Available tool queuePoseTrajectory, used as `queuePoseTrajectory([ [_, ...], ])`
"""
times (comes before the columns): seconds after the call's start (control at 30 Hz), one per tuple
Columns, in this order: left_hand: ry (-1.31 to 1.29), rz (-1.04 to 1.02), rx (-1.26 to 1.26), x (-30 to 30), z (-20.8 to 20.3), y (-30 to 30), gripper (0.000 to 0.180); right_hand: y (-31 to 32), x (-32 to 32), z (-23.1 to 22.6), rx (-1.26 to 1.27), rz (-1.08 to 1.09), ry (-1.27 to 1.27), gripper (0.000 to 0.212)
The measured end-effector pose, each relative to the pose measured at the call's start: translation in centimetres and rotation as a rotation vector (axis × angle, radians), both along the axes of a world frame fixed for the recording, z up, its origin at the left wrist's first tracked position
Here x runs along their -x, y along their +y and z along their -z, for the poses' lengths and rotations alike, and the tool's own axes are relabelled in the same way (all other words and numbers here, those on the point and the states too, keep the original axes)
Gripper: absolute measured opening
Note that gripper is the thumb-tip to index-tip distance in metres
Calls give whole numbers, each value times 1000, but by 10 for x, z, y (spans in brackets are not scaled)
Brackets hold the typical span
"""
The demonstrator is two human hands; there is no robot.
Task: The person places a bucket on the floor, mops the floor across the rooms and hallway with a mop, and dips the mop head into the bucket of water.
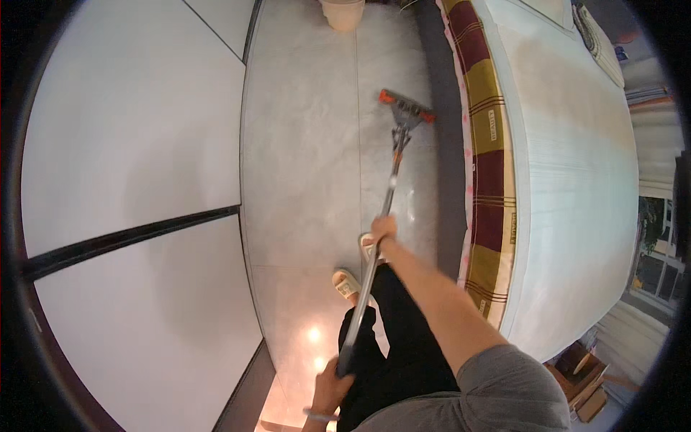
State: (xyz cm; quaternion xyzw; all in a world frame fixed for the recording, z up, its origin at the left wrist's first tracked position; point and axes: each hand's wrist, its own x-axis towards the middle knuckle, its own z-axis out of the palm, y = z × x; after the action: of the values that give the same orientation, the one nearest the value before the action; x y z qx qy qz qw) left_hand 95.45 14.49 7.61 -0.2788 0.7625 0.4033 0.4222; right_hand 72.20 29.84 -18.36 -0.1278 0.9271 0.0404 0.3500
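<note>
A mop [389,189] with a long metal pole runs from the lower middle up toward the far floor. Its grey head with orange ends [407,106] rests on the pale tiled floor [302,151], close beside the bed's base. My right hand [384,229] is wrapped round the middle of the pole, arm stretched forward. Lower down, my left hand [332,389] grips the dark upper end of the pole near my hip; a band circles that wrist.
White cabinet doors [137,122] with dark edges line the left. A bed [576,180] with a plaid-edged mattress [484,165] stands along the right. A cream bin [342,14] sits at the far end. My slippered feet [346,284] are beneath the pole. Wooden furniture [581,378] is at lower right.
</note>
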Motion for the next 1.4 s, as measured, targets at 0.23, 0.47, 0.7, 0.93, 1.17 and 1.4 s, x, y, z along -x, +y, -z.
queuePoseTrajectory([
  [0.23, -168, 65, -50, -17, -34, 12, 43, 13, -50, -8, 329, 1055, 47, 19],
  [0.47, -133, 73, -7, -158, -116, -46, 39, -56, -264, -24, 154, 1420, -47, 25],
  [0.7, -123, 61, 285, -386, -191, -122, 14, -147, -485, -48, 237, -154, -442, 21],
  [0.93, -193, -581, 54, -444, -147, -92, 14, -141, -455, -97, 379, -334, -816, 12],
  [1.17, 7, -337, -141, -212, -15, -68, 31, -116, -198, 9, -134, -376, 185, 8],
  [1.4, -123, -211, 74, -300, -66, -112, 29, -176, -333, -16, -44, -425, 261, 17],
])
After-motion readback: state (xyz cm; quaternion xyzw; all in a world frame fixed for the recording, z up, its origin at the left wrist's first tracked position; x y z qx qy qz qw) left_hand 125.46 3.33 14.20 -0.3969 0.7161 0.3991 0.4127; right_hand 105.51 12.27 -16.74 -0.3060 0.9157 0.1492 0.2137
